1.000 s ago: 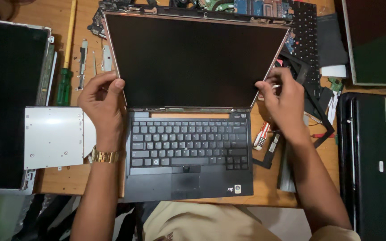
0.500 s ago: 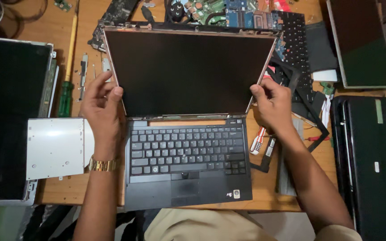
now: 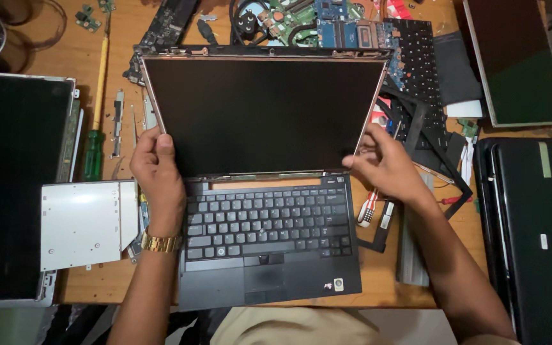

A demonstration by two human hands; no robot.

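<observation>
you are holding the bare display panel (image 3: 260,115) of the open laptop (image 3: 266,246) by its two side edges. your left hand (image 3: 158,172) is gripping the panel's left edge near the lower corner, thumb lying on the dark face and fingers curling behind. your right hand (image 3: 384,169) is sitting at the lower right corner, at 3 o'clock from the left hand; its fingers are bent against the edge, but you cannot tell whether they are pinching it. the panel's long axis is running from 9 to 3 o'clock, spanning between both hands, each equally near. the panel is standing over the keyboard (image 3: 266,220), its bottom edge just beside the hinge line. no container is holding anything here: a green-handled screwdriver (image 3: 95,115) is lying at 10 o'clock, a silver drive (image 3: 87,223) at 8 o'clock, circuit boards (image 3: 317,19) at 12 o'clock.
</observation>
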